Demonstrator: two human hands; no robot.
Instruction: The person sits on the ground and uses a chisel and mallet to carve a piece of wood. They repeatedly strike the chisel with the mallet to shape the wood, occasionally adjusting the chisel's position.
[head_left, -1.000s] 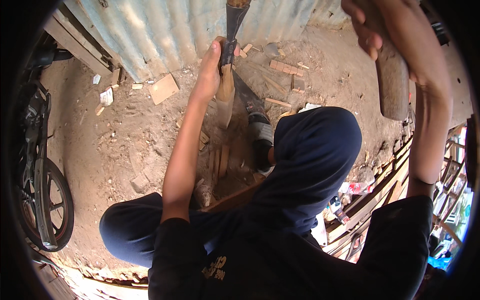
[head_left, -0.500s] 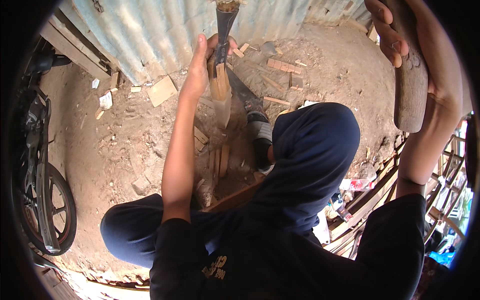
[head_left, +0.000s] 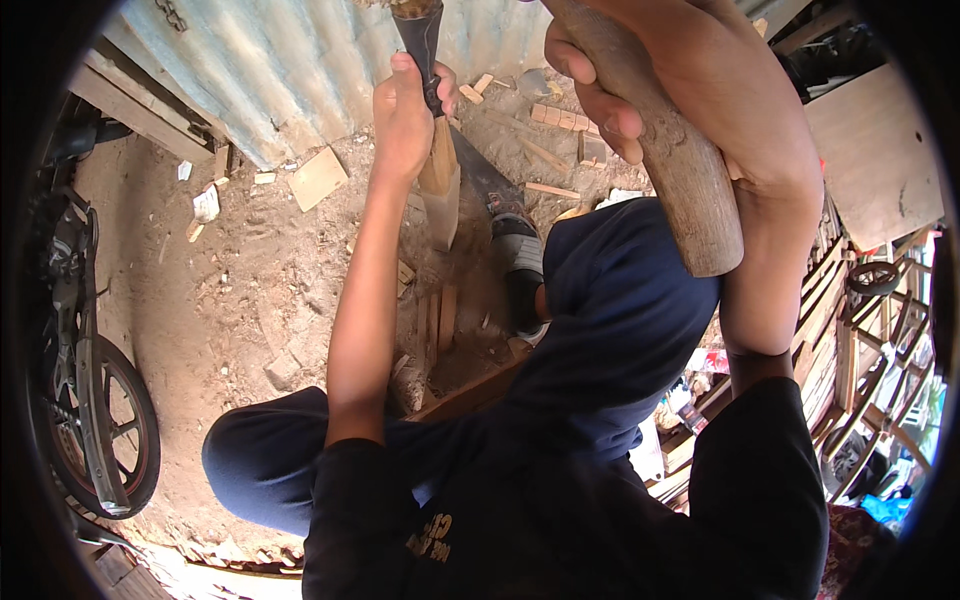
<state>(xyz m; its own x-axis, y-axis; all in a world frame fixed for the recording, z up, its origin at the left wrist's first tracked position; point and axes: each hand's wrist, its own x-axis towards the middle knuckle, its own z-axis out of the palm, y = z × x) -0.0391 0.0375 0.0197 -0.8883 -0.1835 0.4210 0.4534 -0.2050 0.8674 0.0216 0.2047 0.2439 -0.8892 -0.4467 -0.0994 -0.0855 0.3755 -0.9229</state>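
My left hand [head_left: 402, 120] is wrapped round a dark metal socket chisel [head_left: 420, 38] held upright near the corrugated wall. The chisel's top end is frayed wood, cut off by the upper edge. Below the fist, a pale wooden piece [head_left: 437, 170] tapers toward the ground; how it meets the chisel's blade is hidden. Raised at the upper right, my right hand [head_left: 715, 90] grips a thick, worn wooden mallet [head_left: 685, 185]. Its rounded butt hangs toward my knee, while its far end lies out of view.
Corrugated metal sheeting [head_left: 300, 70] stands ahead. Wood offcuts [head_left: 560, 118] and a flat board piece [head_left: 318, 180] lie on the dirt. A motorcycle wheel [head_left: 125, 430] is at left. Stacked timber [head_left: 825, 290] and a large panel [head_left: 885, 150] stand at right.
My right hand has swung the mallet left and inward, closer to the chisel. The left hand keeps its hold, sitting slightly higher and farther left in view.
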